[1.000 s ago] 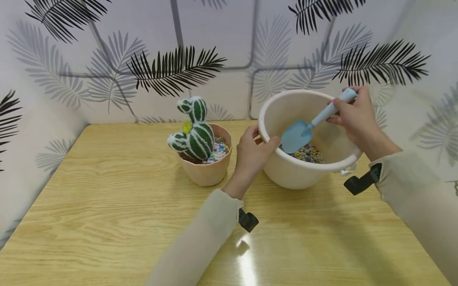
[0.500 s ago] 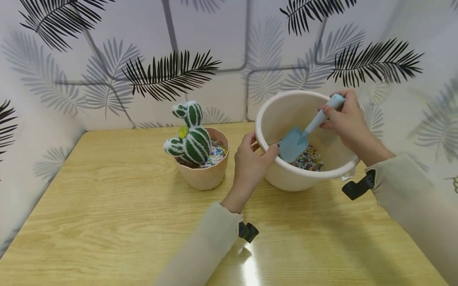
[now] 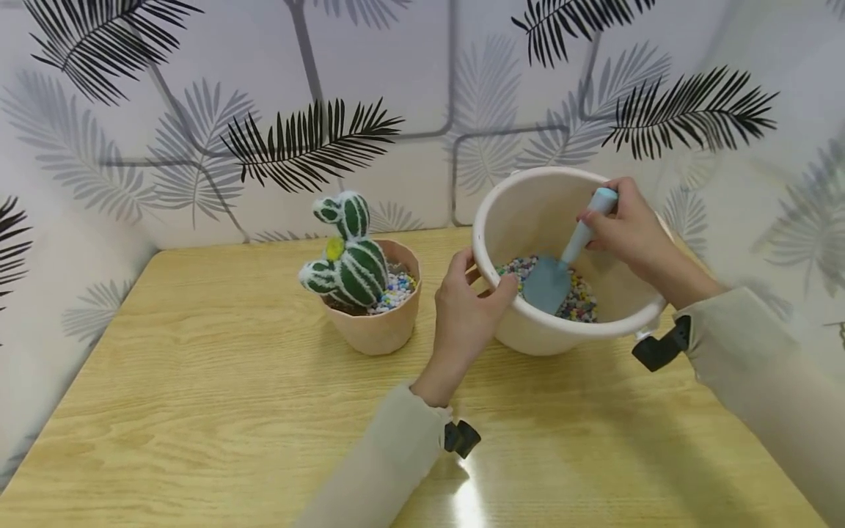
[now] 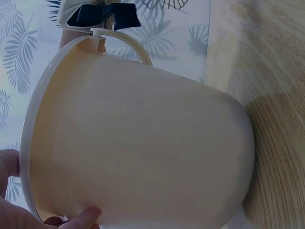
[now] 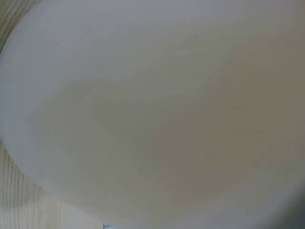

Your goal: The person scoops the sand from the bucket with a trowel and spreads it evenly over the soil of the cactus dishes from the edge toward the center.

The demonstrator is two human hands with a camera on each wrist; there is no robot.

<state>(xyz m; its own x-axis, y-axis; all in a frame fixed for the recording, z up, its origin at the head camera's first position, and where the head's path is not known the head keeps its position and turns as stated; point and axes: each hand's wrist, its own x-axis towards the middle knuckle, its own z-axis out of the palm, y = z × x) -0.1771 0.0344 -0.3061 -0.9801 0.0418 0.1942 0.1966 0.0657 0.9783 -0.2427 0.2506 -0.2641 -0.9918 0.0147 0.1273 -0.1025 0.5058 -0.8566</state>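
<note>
A cream bucket (image 3: 528, 334) stands at the right of the table, with small multicoloured pebbles (image 3: 581, 301) in its bottom. My left hand (image 3: 465, 315) grips the bucket's left rim, thumb over the edge and fingers against the outer wall. In the left wrist view those fingers (image 4: 86, 218) lie on the bucket's side. My right hand (image 3: 630, 231) holds a light blue trowel (image 3: 546, 284) by its handle inside the bucket, blade down against the pebbles. The right wrist view is filled by the bucket's pale outer wall (image 5: 143, 119); the right hand is hidden there.
Left of the bucket stands a peach pot (image 3: 379, 334) with a knitted cactus (image 3: 359, 271) and pale pebbles in it. Behind the wooden table (image 3: 198, 381) rises a leaf-patterned wall (image 3: 422, 176). The bucket's handle (image 4: 131, 45) hangs at its side.
The right hand has lowered the trowel from above the pebbles down into them, its handle now steeper. The left hand keeps its grip on the rim. The head view has shifted slightly.
</note>
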